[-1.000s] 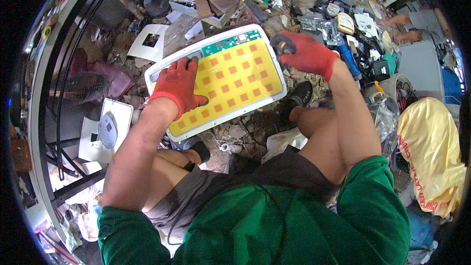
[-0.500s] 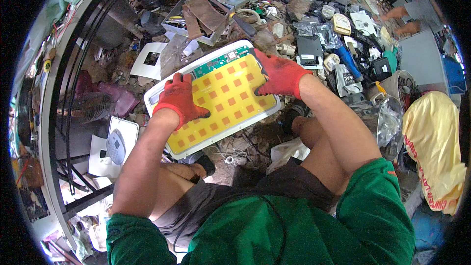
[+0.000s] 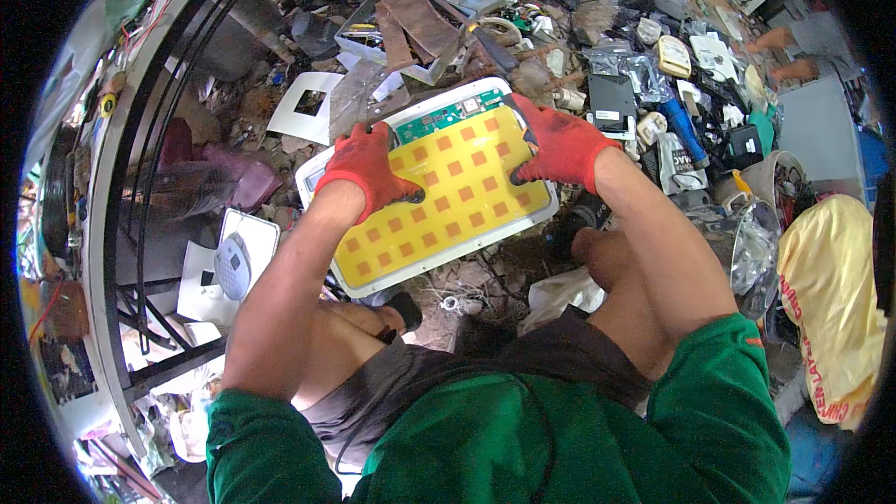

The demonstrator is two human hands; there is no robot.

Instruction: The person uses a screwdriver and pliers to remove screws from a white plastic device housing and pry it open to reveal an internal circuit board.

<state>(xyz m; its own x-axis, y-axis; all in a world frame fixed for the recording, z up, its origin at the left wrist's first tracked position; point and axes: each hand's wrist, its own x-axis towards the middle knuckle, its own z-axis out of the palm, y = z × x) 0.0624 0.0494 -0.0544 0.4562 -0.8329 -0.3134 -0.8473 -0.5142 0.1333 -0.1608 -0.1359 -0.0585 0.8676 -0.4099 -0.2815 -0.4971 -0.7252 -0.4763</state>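
Both my hands wear red gloves and grip a flat white electronic panel [image 3: 439, 273] with rounded corners, held tilted over the ground between my knees. Its face is a yellow sheet [image 3: 446, 189] patterned with orange squares. A strip of green circuit board [image 3: 446, 121] shows along the far edge. My left hand [image 3: 367, 171] is clasped on the panel's left part, thumb lying on the yellow sheet and fingers at the far edge. My right hand [image 3: 563, 145] clamps the right end, thumb on the face; its other fingers are partly hidden.
Past the panel stands a grey tray [image 3: 425, 0] holding brown strips and tools. Scrap electronics, including a black box [image 3: 611, 101], lie at the far right. A black metal frame [image 3: 131, 177] runs along the left. A yellow sack [image 3: 831, 308] and a clear bucket [image 3: 751, 233] stand at right.
The whole view has shifted, so the scene sits slightly further right and lower. Both hands keep their hold on the panel, with little visible movement of it against the surroundings.
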